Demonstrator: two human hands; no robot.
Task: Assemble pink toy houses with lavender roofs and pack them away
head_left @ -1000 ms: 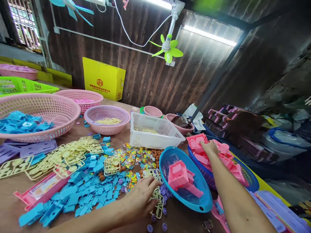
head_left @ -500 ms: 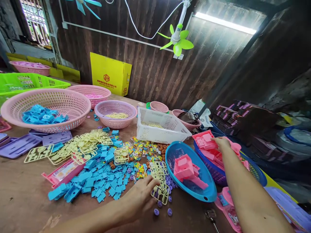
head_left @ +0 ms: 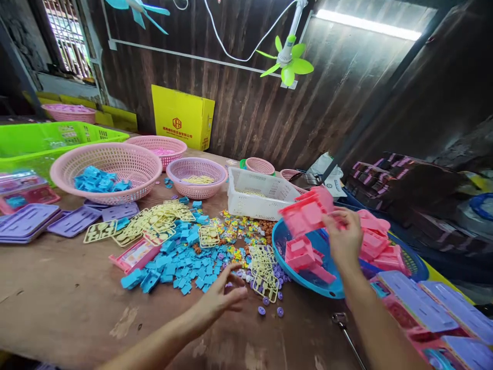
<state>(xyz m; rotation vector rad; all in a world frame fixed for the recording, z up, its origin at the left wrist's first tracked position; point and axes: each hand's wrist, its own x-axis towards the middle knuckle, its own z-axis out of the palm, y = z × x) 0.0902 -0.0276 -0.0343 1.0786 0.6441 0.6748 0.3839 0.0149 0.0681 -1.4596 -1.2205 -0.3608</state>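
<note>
My right hand (head_left: pixel 344 235) grips a pink plastic toy part (head_left: pixel 306 211), lifted over the blue oval basin (head_left: pixel 280 252). Inside that basin lie a few more pink parts (head_left: pixel 299 257). To its right, a basket with a blue rim (head_left: pixel 418 267) carries a heap of pink pieces (head_left: pixel 375 241). My left hand (head_left: pixel 223 293) hovers above the table, fingers apart and holding nothing. Nearest to it are a cream sprue of small parts (head_left: pixel 265 272), purple round pieces (head_left: pixel 262 311) and a spread of blue plastic parts (head_left: pixel 188 264).
Behind the loose parts stand a white crate (head_left: pixel 250 205), a lilac basket (head_left: pixel 198 192) and a large pink basket (head_left: pixel 110 194). Stacked purple plates (head_left: pixel 29 221) lie at left. Purple-topped toy sets (head_left: pixel 416 303) and a metal tool (head_left: pixel 348 336) are at right.
My right hand has moved left from the heaped basket, bringing a pink part up over the blue basin. My left hand has drawn back from the cream sprue. The view has shifted left.
</note>
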